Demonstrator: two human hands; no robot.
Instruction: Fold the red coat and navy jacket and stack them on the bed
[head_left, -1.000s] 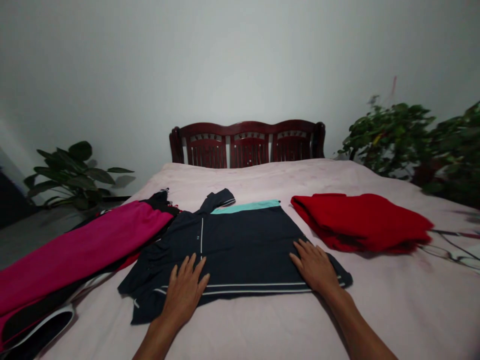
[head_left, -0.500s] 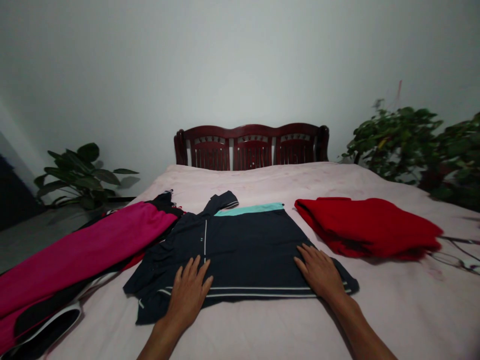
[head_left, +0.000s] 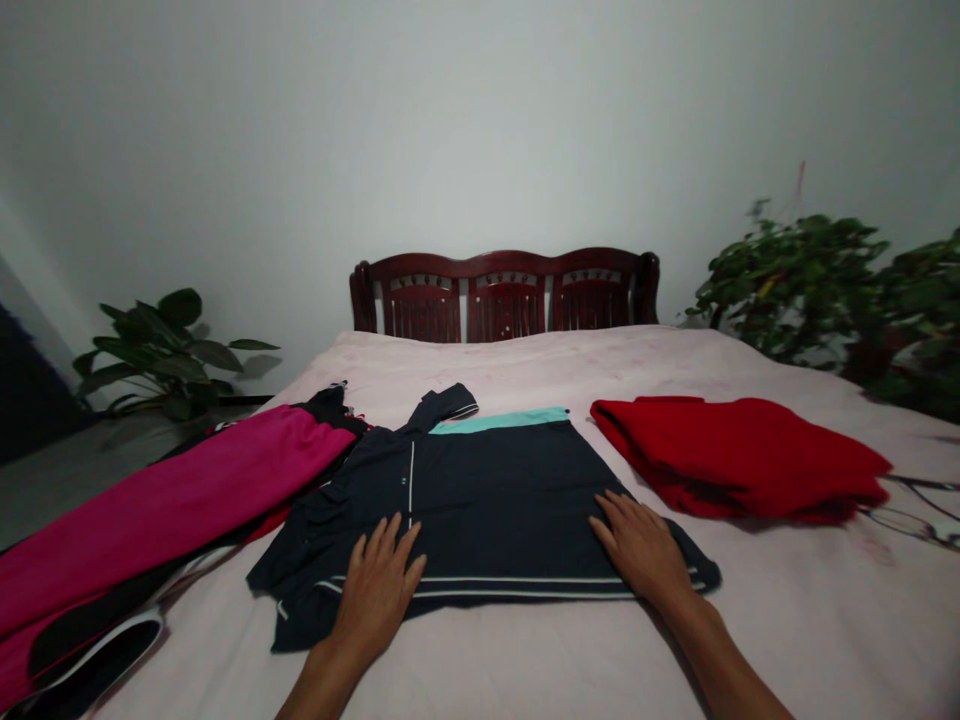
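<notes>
A dark navy jacket [head_left: 502, 490] with white stripes and a turquoise band lies spread on the bed, its near edge folded inward. My left hand [head_left: 380, 580] rests flat on the jacket's near left part, fingers spread. On its near right part lies my right hand [head_left: 641, 545], also flat with fingers apart. Neither hand grips the cloth. To the right of the jacket sits a folded red garment [head_left: 742, 455], apart from my right hand.
Pink and black clothes [head_left: 195, 490] are heaped at the left. Eyeglasses [head_left: 911, 520] lie on the pink bedsheet [head_left: 540, 660] at the far right. Behind the bed stands a dark wooden headboard [head_left: 506, 290]. Leafy plants flank it, one left [head_left: 172, 350], others right [head_left: 795, 290].
Both hands stay in place on the jacket. The view has shifted very slightly; nothing else has visibly moved.
</notes>
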